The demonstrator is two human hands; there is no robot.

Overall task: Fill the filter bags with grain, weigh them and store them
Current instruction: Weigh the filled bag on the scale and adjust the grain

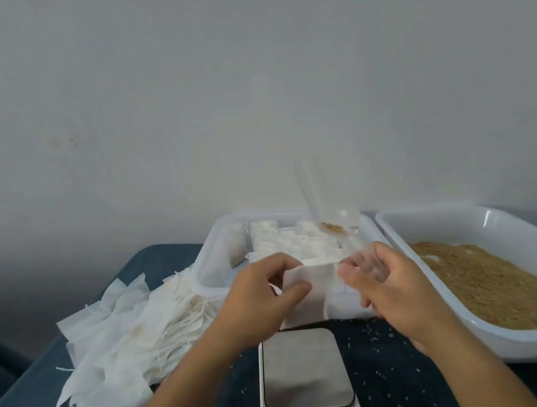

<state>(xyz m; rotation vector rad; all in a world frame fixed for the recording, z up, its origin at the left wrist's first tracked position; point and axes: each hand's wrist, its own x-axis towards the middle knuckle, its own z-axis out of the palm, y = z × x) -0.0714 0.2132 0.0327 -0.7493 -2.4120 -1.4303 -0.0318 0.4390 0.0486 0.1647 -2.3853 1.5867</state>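
Stretching between left hand (263, 297) and right hand (390, 285): filter bag (314, 284).

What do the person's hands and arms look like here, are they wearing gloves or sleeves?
No gloves: the left hand and right hand are bare. Both forearms are bare too, with no sleeve in view. I see no rings, watch or bracelet, though the picture is a bit blurred.
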